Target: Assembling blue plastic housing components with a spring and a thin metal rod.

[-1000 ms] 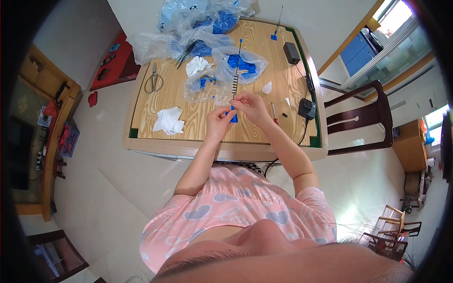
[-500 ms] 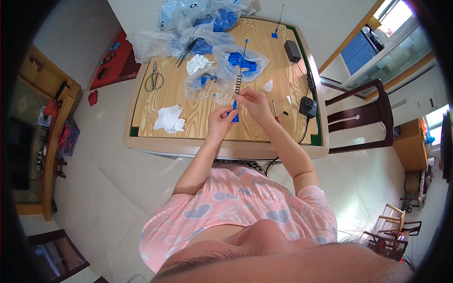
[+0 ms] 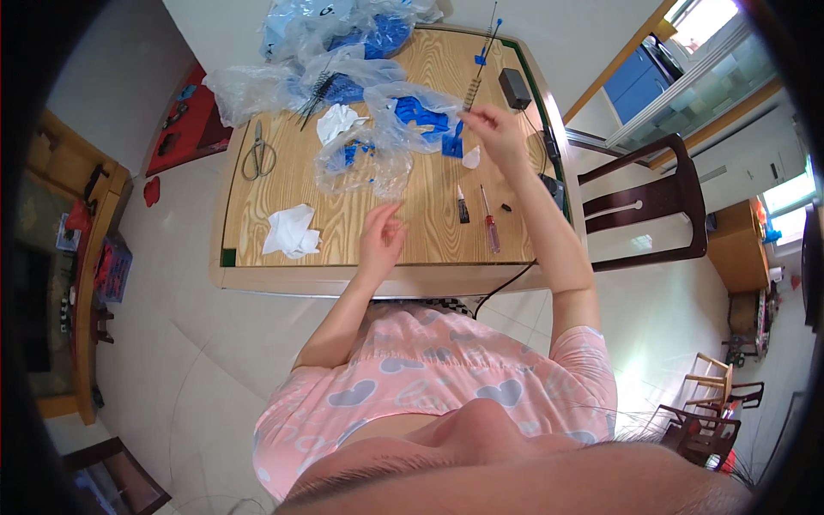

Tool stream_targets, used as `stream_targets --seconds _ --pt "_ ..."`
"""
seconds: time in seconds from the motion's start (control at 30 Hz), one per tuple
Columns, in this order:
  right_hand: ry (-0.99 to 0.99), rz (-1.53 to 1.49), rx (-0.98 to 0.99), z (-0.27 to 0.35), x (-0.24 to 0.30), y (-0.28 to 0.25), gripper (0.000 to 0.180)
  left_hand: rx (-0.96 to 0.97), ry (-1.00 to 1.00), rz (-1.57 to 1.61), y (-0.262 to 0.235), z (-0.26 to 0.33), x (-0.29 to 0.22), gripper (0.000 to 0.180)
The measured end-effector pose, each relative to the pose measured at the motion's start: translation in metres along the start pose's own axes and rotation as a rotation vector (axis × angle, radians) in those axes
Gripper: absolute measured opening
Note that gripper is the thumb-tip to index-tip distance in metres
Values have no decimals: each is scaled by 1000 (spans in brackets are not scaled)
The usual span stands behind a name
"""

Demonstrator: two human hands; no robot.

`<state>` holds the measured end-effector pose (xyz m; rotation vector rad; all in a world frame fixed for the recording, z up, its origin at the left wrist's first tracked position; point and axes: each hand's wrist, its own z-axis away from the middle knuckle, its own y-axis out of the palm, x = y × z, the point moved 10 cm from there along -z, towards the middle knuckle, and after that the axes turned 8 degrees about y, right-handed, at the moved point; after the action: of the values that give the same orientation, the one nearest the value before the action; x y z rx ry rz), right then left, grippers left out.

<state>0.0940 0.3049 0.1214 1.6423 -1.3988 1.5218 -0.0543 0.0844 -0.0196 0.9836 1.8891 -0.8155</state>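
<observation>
My right hand (image 3: 499, 137) is closed on a thin dark spring rod (image 3: 471, 93) with a blue tip and a blue base (image 3: 452, 146). It holds the piece upright over the right side of the table, close to a small white pointed piece (image 3: 471, 157). My left hand (image 3: 383, 233) is loose over the table's front part, fingers apart and nothing in it. Farther back on the right stands a similar spring rod with a blue base (image 3: 481, 60). A small black-and-white tube (image 3: 463, 209) and a screwdriver (image 3: 490, 225) lie between my hands.
Scissors (image 3: 257, 159) and a crumpled white tissue (image 3: 293, 232) lie on the left. Clear plastic bags (image 3: 360, 163) with blue parts spread over the middle and back. A black box (image 3: 514, 88) with a cable sits at the right edge, and a dark chair (image 3: 644, 204) stands beside the table.
My right hand has carried the spring rod away from me and to the right. My left hand has let go of its blue base and drawn back to the left.
</observation>
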Motion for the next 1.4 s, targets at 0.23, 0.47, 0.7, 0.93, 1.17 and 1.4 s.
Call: stream_targets --seconds 0.23,0.47,0.7,0.93,1.17,1.4 --pt "23 270 -207 -128 -96 -62 26 74 -12 -247 -32 23 15 19" --pt "156 356 -230 -225 -181 -43 21 63 212 -487 -46 14 10 20" --pt "134 292 -258 -333 -231 -38 18 151 0 -421 -46 33 45 25" --pt "45 362 -291 -366 -275 -48 16 196 45 -460 -34 7 29 30" --pt "-51 903 -271 -300 -261 -2 34 176 22 -488 -37 13 36 30" --pt "28 1126 -142 -306 -287 5 49 281 -27 -411 -37 44 80 27"
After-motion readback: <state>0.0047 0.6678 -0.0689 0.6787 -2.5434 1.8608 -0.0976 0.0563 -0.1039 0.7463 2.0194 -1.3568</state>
